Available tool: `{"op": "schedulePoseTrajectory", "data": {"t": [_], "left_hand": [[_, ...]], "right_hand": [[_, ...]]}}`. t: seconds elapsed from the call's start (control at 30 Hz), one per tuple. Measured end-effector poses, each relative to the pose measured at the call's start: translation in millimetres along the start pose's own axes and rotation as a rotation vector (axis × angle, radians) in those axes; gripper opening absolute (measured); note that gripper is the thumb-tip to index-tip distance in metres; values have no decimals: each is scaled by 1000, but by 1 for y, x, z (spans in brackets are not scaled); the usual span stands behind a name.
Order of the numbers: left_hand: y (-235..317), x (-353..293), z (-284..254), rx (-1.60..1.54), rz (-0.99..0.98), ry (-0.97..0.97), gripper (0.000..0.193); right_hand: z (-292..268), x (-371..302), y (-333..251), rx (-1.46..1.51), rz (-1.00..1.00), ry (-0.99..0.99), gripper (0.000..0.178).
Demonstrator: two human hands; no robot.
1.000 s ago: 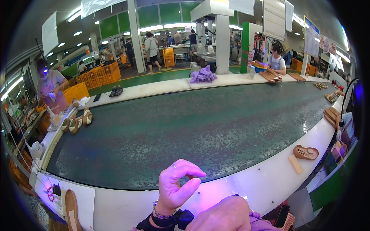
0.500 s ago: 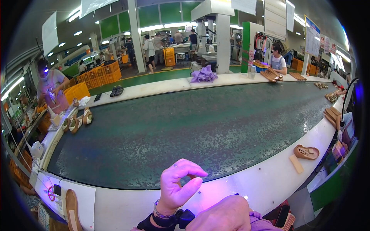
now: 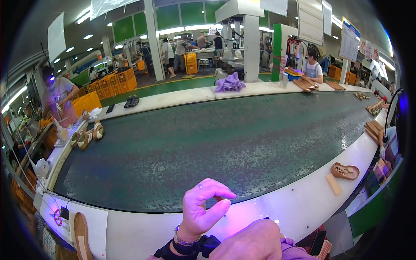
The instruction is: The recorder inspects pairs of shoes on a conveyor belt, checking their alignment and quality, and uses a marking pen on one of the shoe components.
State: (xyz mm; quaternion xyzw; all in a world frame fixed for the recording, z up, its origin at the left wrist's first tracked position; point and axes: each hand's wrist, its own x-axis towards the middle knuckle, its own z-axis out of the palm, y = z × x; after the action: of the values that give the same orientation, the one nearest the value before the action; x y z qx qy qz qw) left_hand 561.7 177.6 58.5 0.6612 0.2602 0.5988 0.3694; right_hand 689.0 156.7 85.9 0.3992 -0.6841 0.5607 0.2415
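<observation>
My left hand (image 3: 204, 209) is raised over the near edge of the white table border (image 3: 147, 229). Its fingers curve to the right, with a gap between them and the thumb, and it holds nothing. A ring, a chain bracelet and a black strap with a small black device (image 3: 211, 245) are on this finger and wrist. Low in front, my right hand (image 3: 251, 243) lies against that device, back of the hand up. Its fingers are bent out of sight, so I cannot tell their grip.
A wide green conveyor belt (image 3: 208, 147) runs ahead. On the right border lie a brown shoe sole (image 3: 345, 171) and a tan block (image 3: 333, 184); a long insole (image 3: 81, 234) lies at left. Shoes (image 3: 86, 138) stand far left, a purple cloth (image 3: 230, 82) far off. Several people work around.
My left hand has shifted very slightly to the right, its fingers still curved. My right hand stays by the wrist device. The things on the table have not moved.
</observation>
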Motion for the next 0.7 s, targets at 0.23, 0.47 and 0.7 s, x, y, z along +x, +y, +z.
{"op": "schedulePoseTrajectory", "data": {"t": [0.23, 0.47, 0.7], "left_hand": [[1, 2, 5, -6, -8, -32, 24], [0, 2, 6, 2, -18, -45, 23], [-7, 3, 5, 18, 70, -66, 13]], "right_hand": [[3, 2, 1, -27, -33, 6, 63], [-6, 3, -13, -48, 147, -115, 63], [0, -4, 2, -1, -12, -13, 63]]}}
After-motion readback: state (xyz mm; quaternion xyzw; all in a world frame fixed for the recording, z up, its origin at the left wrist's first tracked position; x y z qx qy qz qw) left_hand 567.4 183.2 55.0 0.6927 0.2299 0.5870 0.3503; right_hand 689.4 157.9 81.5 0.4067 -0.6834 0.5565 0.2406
